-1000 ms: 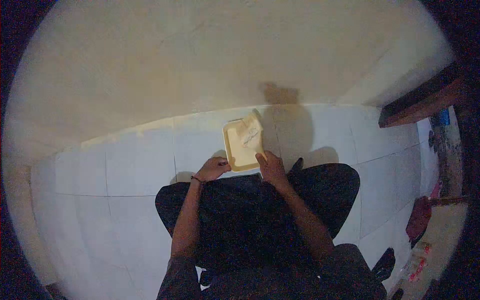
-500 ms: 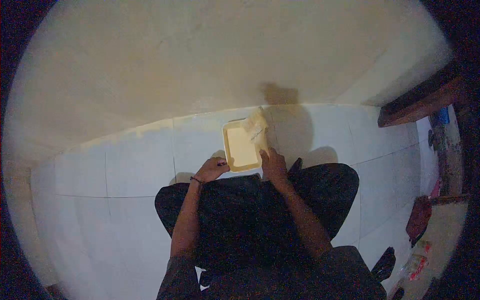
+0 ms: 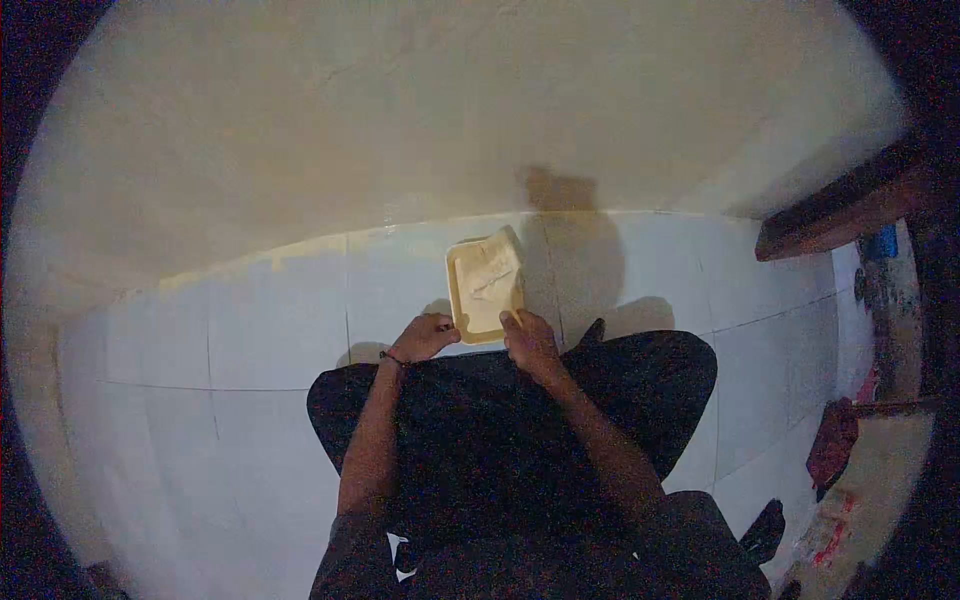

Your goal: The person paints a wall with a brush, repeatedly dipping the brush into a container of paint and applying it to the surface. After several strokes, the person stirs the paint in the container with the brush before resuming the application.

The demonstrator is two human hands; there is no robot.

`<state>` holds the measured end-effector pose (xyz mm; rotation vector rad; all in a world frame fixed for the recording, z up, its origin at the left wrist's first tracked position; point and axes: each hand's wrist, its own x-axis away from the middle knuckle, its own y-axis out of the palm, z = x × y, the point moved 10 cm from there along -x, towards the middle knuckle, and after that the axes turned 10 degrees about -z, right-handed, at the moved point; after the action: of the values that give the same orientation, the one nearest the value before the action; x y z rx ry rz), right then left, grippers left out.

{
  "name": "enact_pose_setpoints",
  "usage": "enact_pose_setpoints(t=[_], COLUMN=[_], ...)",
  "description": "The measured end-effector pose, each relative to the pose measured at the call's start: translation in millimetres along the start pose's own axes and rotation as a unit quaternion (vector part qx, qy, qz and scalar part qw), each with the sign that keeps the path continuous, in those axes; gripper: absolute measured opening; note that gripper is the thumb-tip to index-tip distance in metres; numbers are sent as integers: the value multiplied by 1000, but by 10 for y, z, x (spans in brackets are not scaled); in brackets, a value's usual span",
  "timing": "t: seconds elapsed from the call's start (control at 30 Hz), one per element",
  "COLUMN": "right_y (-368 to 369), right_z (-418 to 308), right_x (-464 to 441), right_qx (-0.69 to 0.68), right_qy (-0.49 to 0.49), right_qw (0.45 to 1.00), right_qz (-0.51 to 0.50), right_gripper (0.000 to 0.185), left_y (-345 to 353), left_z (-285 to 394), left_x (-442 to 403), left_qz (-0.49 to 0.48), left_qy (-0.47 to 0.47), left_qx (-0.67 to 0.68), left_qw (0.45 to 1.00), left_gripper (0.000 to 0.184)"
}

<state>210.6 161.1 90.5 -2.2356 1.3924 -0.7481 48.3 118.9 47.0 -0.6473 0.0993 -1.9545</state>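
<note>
The tray (image 3: 480, 318) looks like smooth plastic. Over it, the brush (image 3: 488, 268) appears rough and matt. Beneath the tray, the floor tiles (image 3: 280, 335) look smooth and slightly glossy; beyond it, the wall (image 3: 400, 120) is matt. Near the tray, the trousers (image 3: 645, 375) look like dull cloth.

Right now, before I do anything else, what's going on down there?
A person sits on a tiled floor, facing a wall. The right hand grips the handle of a wide flat tool, apparently a brush, with its head over a shallow cream tray. The left hand is at the tray's near left corner. Whether the tool touches the bottom of the tray, I cannot tell. Cream smears mark the floor along the foot of the wall.
</note>
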Motion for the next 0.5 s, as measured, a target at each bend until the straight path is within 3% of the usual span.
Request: enact_pose_setpoints(t=[0.03, 0.17, 0.23, 0.37, 0.43, 0.5], right_y=[224, 298, 405, 427, 529, 570], right_z=[184, 68, 19, -114, -169, -142], right_x=[8, 8, 229, 283, 284, 253], right_qx=[-123, -135, -428, -500, -566, -581], right_qy=[115, 7, 176, 184, 176, 195], right_qw=[979, 983, 873, 826, 776, 760], right_qz=[-115, -128, -155, -183, -215, -216], right_gripper=[36, 34, 34, 34, 32, 31], left_y=[2, -15, -41, -23, -9, -41], left_z=[33, 66, 154, 117, 95, 177], left_x=[12, 64, 103, 82, 81, 92], left_qz=[0, 10, 9, -6, -8, 23], left_qy=[1, -10, 3, -16, -12, 38], left_qx=[0, 6, 8, -2, 5, 18], left_qw=[1000, 1000, 1000, 1000, 1000, 999], left_gripper=[34, 33, 33, 33, 33, 34])
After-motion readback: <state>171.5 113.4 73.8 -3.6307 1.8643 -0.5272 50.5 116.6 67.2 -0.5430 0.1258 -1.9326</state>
